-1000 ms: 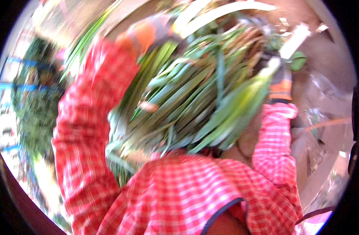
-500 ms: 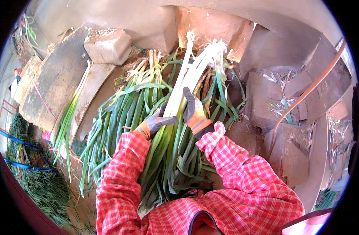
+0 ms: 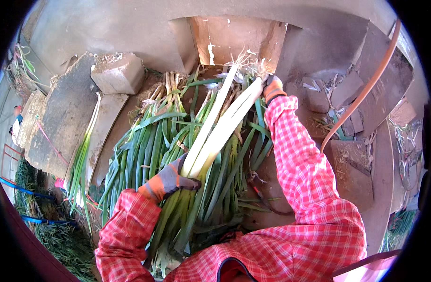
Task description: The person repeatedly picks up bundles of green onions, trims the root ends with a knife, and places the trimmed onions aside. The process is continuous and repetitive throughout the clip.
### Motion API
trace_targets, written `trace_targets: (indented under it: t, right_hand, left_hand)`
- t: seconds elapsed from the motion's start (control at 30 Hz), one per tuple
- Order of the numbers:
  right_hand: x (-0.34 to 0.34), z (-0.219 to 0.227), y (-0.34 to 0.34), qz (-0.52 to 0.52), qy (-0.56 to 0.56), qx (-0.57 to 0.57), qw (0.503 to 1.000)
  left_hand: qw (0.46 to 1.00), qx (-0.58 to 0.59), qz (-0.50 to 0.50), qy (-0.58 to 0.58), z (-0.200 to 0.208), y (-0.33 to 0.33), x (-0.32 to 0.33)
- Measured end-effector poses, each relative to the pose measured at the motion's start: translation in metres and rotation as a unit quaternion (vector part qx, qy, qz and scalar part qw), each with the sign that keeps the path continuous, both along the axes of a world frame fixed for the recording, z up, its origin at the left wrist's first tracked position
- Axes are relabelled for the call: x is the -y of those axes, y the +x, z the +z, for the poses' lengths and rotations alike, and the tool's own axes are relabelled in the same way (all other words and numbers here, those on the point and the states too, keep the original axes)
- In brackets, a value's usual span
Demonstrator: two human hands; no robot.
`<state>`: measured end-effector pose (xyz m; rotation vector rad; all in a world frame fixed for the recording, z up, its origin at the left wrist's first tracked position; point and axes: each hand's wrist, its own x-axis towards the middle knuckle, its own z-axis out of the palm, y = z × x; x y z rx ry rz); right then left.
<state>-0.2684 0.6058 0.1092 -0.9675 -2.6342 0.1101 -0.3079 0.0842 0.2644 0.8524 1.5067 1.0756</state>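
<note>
A bundle of long green onions (image 3: 222, 130) slants across the middle, white stalks and stringy roots away from me, green leaves toward my body. My left hand (image 3: 171, 181), in a grey and orange glove, is closed round the bundle where white turns green. At the root end, my right hand (image 3: 273, 88), gloved alike, is closed on the thicker stalks; its fingers are partly hidden. One thinner stalk stands a little apart to the left. Beneath and beside the bundle lie more green onions (image 3: 142, 148), leaves pointing toward me.
A few loose green onions (image 3: 85, 152) lean against boards at the left. Beyond them are a worn board (image 3: 60, 124) and a pale block (image 3: 117, 73). A brown hose (image 3: 361, 96) curves past cardboard pieces (image 3: 352, 174) at the right. Strapped green bundles (image 3: 60, 242) stand lower left.
My right hand has moved from mid-stalk out to the root end. My left hand has shifted lower left, still gripping the bundle. The bundle sits slightly lower in view.
</note>
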Motion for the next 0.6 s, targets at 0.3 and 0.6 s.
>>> trace_targets:
  t: [0.3,0.6]
  right_hand:
    - [0.012,0.007,-0.013,-0.063,-0.196,-0.188,0.96]
    - [0.167,-0.015,-0.054,0.279,-0.315,-0.301,0.856]
  left_hand:
    - [0.984,-0.039,0.128,-0.114,0.062,0.024,0.089]
    - [0.902,-0.162,0.393,0.069,0.135,0.003,0.15]
